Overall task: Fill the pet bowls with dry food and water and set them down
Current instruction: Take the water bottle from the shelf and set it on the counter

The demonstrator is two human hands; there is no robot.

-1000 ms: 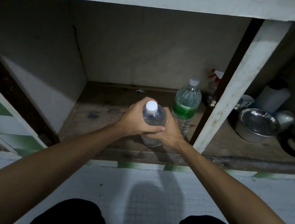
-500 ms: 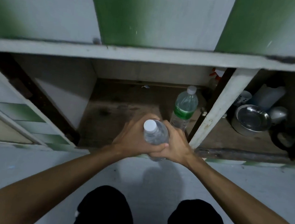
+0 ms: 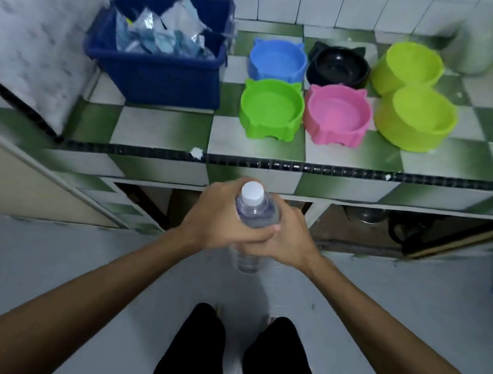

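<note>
Clear bottle (image 3: 256, 211) between both hands (image 3: 252, 228)

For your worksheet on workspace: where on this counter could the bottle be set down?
Free: the front strip of counter between the blue bin and the edge, and the tiles right of the lime bowls. Crowded: the bowl cluster, green bowl beside pink bowl.
</note>
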